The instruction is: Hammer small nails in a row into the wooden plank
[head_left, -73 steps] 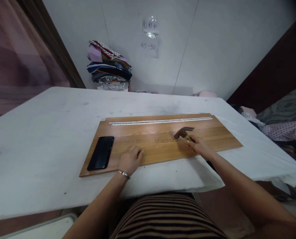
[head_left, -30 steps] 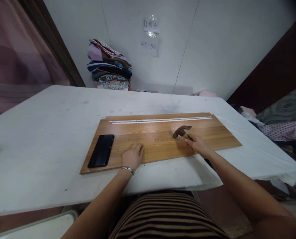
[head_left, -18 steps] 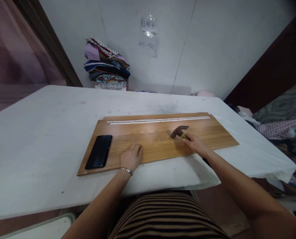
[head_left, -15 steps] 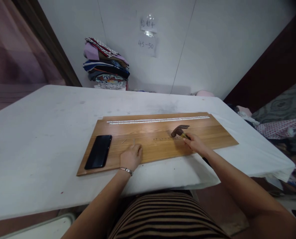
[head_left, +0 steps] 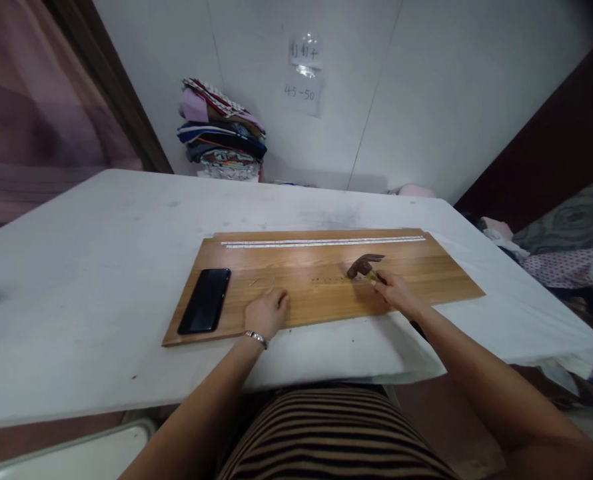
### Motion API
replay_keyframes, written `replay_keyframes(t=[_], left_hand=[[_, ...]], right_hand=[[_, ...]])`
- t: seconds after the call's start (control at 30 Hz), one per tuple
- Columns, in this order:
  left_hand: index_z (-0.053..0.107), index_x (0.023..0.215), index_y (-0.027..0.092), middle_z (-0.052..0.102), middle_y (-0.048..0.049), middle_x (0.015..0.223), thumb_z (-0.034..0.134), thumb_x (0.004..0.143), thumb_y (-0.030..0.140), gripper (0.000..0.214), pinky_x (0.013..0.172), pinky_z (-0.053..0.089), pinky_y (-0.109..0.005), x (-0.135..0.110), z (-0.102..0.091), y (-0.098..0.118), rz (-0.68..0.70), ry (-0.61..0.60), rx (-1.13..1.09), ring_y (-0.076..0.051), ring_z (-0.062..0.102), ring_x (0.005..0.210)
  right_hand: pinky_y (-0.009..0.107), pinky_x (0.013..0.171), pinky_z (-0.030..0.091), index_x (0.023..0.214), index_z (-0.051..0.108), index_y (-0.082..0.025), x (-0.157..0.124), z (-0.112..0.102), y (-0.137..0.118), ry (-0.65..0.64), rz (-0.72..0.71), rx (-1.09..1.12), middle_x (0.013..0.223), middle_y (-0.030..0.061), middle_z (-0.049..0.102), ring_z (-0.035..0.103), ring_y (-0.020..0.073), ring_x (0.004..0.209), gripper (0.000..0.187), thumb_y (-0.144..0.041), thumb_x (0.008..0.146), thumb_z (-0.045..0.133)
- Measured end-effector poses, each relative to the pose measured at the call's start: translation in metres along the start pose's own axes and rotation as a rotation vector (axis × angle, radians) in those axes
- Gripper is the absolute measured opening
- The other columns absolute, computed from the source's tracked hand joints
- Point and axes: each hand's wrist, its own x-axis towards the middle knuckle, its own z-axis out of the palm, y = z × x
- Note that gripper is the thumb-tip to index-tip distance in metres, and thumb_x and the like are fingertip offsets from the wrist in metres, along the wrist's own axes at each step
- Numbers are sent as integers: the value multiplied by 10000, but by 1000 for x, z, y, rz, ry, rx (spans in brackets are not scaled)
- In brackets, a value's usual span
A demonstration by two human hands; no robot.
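A wood-grain board lies on the white-covered table. My right hand grips the handle of a claw hammer, its head low over the board near a row of small dark nail marks. My left hand, with a bracelet at the wrist, rests on the board's near part with fingers curled. What those fingers hold, if anything, is hidden. Just beyond them is a thin nail, and a second loose nail lies to its left.
A black phone lies on the board's left end. Two white measuring strips run along its far side. The white table extends around it. Folded clothes are stacked by the wall, which bears paper signs.
The whole view has shifted slightly, so the board and both hands appear a little further right. The left hand stays by the nails, and the right hand keeps the hammer low over the board.
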Motion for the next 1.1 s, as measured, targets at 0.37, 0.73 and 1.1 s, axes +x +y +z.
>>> replay_keyframes(t=[0.37, 0.73, 1.1], left_hand=[[711, 1071, 208, 742, -86, 1091, 523, 968, 355, 260, 827, 487, -285, 15, -21, -12, -146, 61, -24, -212, 681, 1031], [750, 1061, 160, 754, -155, 1128, 455, 962, 285, 335, 833, 514, -313, 34, -33, -12, -157, -31, 161, -263, 708, 1041], [739, 1089, 81, 737, -228, 1116, 401, 993, 245, 388, 904, 512, -343, 46, -40, -10, -8, -94, 361, -289, 711, 1068]], right_hand=[[267, 442, 329, 789, 590, -220, 2, 2, 11, -13, 2, 41, 538, -16, 569, 451, 142, 430, 173, -391, 783, 568], [254, 406, 329, 796, 558, -220, 5, -12, 0, 7, 103, 165, 512, -41, 510, 420, 121, 401, 183, -402, 787, 579], [217, 393, 360, 698, 538, -215, 45, -33, 20, -20, 160, 207, 442, -44, 499, 441, 108, 381, 222, -353, 848, 627]])
